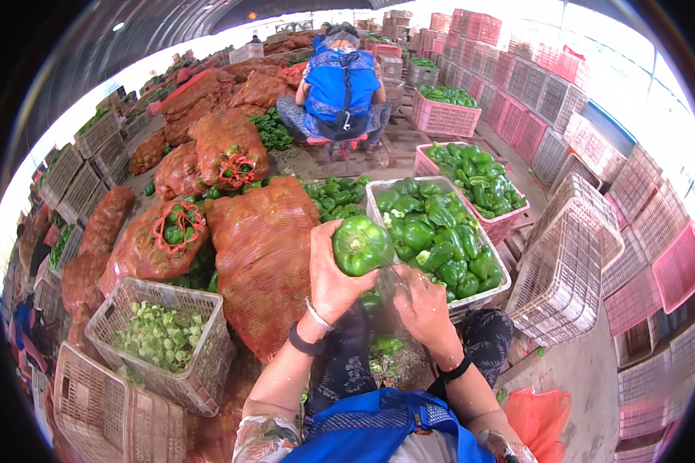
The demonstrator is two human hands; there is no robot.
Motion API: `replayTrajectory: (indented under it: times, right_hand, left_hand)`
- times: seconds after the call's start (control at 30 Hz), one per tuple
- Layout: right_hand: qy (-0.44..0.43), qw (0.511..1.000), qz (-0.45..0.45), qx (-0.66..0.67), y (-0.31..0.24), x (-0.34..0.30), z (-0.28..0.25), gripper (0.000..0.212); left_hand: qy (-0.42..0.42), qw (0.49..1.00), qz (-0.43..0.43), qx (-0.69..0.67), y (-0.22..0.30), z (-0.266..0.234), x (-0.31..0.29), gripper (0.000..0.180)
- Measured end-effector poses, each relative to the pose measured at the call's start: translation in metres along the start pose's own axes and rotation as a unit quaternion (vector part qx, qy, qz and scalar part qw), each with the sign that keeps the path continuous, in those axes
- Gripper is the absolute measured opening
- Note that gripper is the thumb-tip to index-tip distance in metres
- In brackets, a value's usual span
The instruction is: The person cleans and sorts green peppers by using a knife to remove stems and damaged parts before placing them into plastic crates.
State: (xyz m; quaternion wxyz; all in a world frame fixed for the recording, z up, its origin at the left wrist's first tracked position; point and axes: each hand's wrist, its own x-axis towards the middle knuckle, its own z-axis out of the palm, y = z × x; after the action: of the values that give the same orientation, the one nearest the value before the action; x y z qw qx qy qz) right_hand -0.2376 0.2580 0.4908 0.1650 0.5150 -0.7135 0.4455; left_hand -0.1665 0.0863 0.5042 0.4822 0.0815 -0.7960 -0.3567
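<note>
My left hand, with a white bangle and a dark band at its wrist, grips a large green bell pepper in front of my lap. The pepper's rounded end faces me. Close beside it, my right hand is closed on what looks like a knife, thin and smeared by motion, pointing toward the pepper. A pale crate full of green bell peppers stands just beyond my right hand. More loose peppers lie past my left hand.
Left of my knees, a crate contains pale green pepper scraps. Stuffed orange mesh sacks crowd the left. Stacked crates line the right; a red mesh bag lies below. Ahead, a person in blue sits on a low stool.
</note>
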Motion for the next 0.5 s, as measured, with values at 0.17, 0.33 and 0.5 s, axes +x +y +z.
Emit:
replayTrajectory:
  times: [0.17, 0.33, 0.5]
  right_hand:
    - [-0.006, 0.999, 0.038, -0.039, 0.015, -0.011, 0.001, 0.028]
    - [-0.002, 0.992, 0.098, -0.08, 0.034, -0.027, 0.01, 0.029]
    - [-0.011, 0.98, 0.124, -0.154, 0.058, -0.051, 0.016, 0.033]
  left_hand:
    - [-0.004, 0.998, 0.046, 0.043, 0.013, 0.016, 0.001, 0.08]
    - [-0.066, 0.993, -0.063, -0.076, 0.012, 0.023, 0.006, 0.081]
    - [-0.074, 0.906, -0.196, -0.368, 0.01, 0.026, 0.003, 0.075]
